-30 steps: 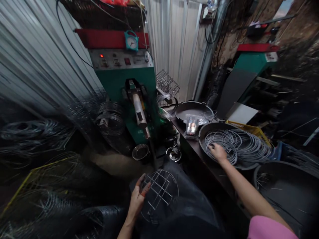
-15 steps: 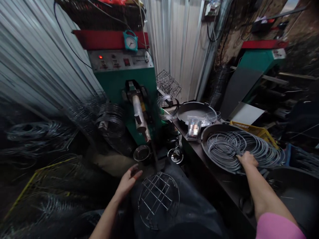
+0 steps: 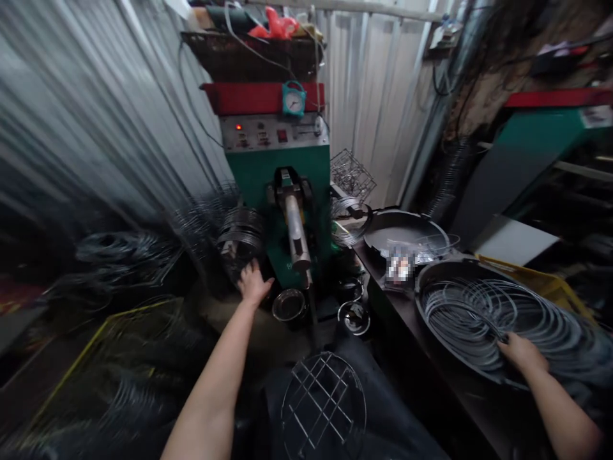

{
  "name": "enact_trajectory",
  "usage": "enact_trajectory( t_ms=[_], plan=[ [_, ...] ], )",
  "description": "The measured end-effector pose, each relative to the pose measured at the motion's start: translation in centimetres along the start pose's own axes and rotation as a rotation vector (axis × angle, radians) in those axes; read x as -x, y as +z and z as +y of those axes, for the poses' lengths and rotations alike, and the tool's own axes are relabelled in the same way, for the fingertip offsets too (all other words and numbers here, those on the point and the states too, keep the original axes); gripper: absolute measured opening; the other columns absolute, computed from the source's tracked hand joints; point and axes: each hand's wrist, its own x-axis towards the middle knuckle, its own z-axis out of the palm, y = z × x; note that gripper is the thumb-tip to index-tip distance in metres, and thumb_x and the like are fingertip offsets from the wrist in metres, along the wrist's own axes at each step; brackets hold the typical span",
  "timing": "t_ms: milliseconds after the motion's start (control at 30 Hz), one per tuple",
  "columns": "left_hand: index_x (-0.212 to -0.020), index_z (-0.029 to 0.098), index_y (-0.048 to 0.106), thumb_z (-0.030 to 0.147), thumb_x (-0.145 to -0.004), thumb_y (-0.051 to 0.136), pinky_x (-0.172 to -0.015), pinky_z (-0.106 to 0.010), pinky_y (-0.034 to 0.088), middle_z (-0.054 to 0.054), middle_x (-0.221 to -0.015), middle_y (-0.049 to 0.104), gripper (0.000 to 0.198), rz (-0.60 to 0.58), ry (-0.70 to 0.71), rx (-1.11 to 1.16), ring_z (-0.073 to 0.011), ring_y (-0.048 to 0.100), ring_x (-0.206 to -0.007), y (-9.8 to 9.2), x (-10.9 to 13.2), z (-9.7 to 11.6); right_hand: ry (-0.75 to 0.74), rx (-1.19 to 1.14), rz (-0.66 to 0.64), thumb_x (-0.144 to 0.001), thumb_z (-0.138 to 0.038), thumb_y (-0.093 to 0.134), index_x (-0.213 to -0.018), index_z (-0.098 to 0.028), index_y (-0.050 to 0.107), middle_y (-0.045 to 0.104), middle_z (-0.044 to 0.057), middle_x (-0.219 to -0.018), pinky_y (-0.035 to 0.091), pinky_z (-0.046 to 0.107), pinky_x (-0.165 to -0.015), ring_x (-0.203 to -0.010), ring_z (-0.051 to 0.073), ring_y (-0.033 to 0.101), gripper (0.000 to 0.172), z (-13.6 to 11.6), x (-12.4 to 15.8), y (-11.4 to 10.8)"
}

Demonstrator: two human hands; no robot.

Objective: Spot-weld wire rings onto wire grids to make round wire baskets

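Observation:
My left hand [image 3: 253, 283] reaches forward to a bundle of wire coils [image 3: 238, 237] hanging at the left of the green machine [image 3: 276, 172]; its fingers curl against the coils' lower edge. My right hand [image 3: 522, 351] rests on the near rim of a dark round pan [image 3: 433, 276] filled with several loose wire rings [image 3: 498, 316], its fingers closed on the rings at the edge. A round wire grid [image 3: 324, 405] lies on my dark-clothed lap, untouched. The machine's metal arm [image 3: 296, 231] juts forward between my hands.
Another dark pan [image 3: 402, 227] sits farther back on the bench, with a wire basket [image 3: 352, 174] behind it. Two small metal bowls [image 3: 288, 305] stand on the floor below the machine. Wire piles and a yellow frame [image 3: 103, 332] crowd the left. Corrugated metal walls stand behind.
My left hand let go of the wire grid, which stays on my lap, and stretched forward to the coils by the machine. My right hand slid from the rings' far left to the near rim.

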Motion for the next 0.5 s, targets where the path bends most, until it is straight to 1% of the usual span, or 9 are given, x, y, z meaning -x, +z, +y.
enact_trajectory(
  t_ms=[100, 167, 200, 267, 333, 367, 400, 433, 500],
  plan=[
    [-0.140, 0.001, 0.011, 0.036, -0.071, 0.062, -0.099, -0.063, 0.022, -0.032, -0.140, 0.029, 0.093, -0.025, 0.020, -0.024, -0.0410, 0.021, -0.132, 1.0, -1.1, -0.5, -0.007, 0.015, 0.030, -0.079, -0.031, 0.051, -0.084, -0.020, 0.065, 0.064, 0.022, -0.106, 0.049, 0.036, -0.075, -0.099, 0.031, 0.062, 0.018, -0.3, 1.5, -0.6],
    [-0.141, 0.001, 0.005, 0.040, -0.070, 0.061, -0.102, -0.062, 0.020, -0.031, -0.141, 0.028, 0.098, -0.024, 0.025, -0.048, -0.0378, 0.020, -0.135, 2.0, -1.5, -1.2, 0.019, 0.027, 0.046, -0.079, -0.031, 0.050, -0.094, -0.014, 0.064, 0.063, 0.021, -0.108, 0.050, 0.037, -0.072, -0.099, 0.032, 0.062, 0.026, -0.5, 2.5, -1.0],
    [-0.141, 0.001, 0.004, 0.042, -0.070, 0.060, -0.103, -0.061, 0.019, -0.030, -0.142, 0.027, 0.099, -0.007, 0.040, -0.059, -0.0367, 0.019, -0.135, 2.5, -1.6, -1.6, 0.042, 0.037, 0.059, -0.080, -0.029, 0.049, -0.098, -0.012, 0.063, 0.063, 0.021, -0.109, 0.049, 0.037, -0.072, -0.098, 0.032, 0.062, 0.029, -0.6, 2.9, -1.1],
    [-0.141, 0.000, 0.004, 0.044, -0.070, 0.058, -0.104, -0.059, 0.020, -0.030, -0.142, 0.027, 0.099, 0.070, 0.059, -0.065, -0.0361, 0.021, -0.135, 3.1, -1.8, -2.3, 0.081, 0.051, 0.091, -0.081, -0.025, 0.047, -0.104, -0.009, 0.061, 0.062, 0.022, -0.110, 0.049, 0.037, -0.071, -0.098, 0.032, 0.062, 0.031, -0.7, 3.5, -1.3],
    [-0.140, -0.002, 0.006, 0.046, -0.070, 0.057, -0.104, -0.054, 0.025, -0.031, -0.140, 0.029, 0.100, 0.162, 0.054, -0.053, -0.0366, 0.026, -0.133, 3.1, -2.1, -2.7, 0.112, 0.050, 0.110, -0.082, -0.024, 0.047, -0.106, -0.008, 0.061, 0.062, 0.022, -0.109, 0.048, 0.035, -0.070, -0.098, 0.031, 0.063, 0.032, -0.7, 3.9, -1.3],
    [-0.140, -0.003, 0.005, 0.048, -0.069, 0.058, -0.102, -0.051, 0.028, -0.032, -0.139, 0.031, 0.102, 0.190, 0.039, -0.046, -0.0371, 0.029, -0.131, 3.0, -2.3, -2.8, 0.126, 0.044, 0.109, -0.082, -0.024, 0.047, -0.106, -0.008, 0.061, 0.063, 0.022, -0.108, 0.048, 0.034, -0.070, -0.098, 0.031, 0.063, 0.032, -0.6, 4.0, -1.2],
    [-0.140, -0.004, 0.004, 0.050, -0.068, 0.058, -0.100, -0.050, 0.032, -0.033, -0.137, 0.033, 0.105, 0.193, 0.020, -0.045, -0.0381, 0.032, -0.129, 2.7, -2.6, -2.9, 0.139, 0.037, 0.103, -0.082, -0.025, 0.048, -0.107, -0.008, 0.061, 0.063, 0.022, -0.107, 0.048, 0.034, -0.070, -0.098, 0.031, 0.063, 0.032, -0.5, 4.1, -1.2],
    [-0.140, -0.005, 0.004, 0.052, -0.068, 0.058, -0.098, -0.050, 0.034, -0.034, -0.134, 0.037, 0.106, 0.165, 0.004, -0.055, -0.0394, 0.037, -0.126, 2.5, -2.9, -2.9, 0.151, 0.030, 0.094, -0.082, -0.025, 0.048, -0.107, -0.009, 0.061, 0.064, 0.021, -0.106, 0.047, 0.033, -0.070, -0.097, 0.030, 0.063, 0.032, -0.4, 4.1, -1.1],
    [-0.139, -0.004, 0.009, 0.054, -0.069, 0.055, -0.091, -0.052, 0.037, -0.033, -0.122, 0.049, 0.102, 0.064, -0.012, -0.110, -0.0417, 0.047, -0.116, 2.2, -3.3, -2.8, 0.163, 0.021, 0.080, -0.083, -0.025, 0.048, -0.107, -0.010, 0.061, 0.065, 0.020, -0.106, 0.047, 0.032, -0.071, -0.098, 0.029, 0.063, 0.031, -0.2, 4.2, -1.0]
  ],
)
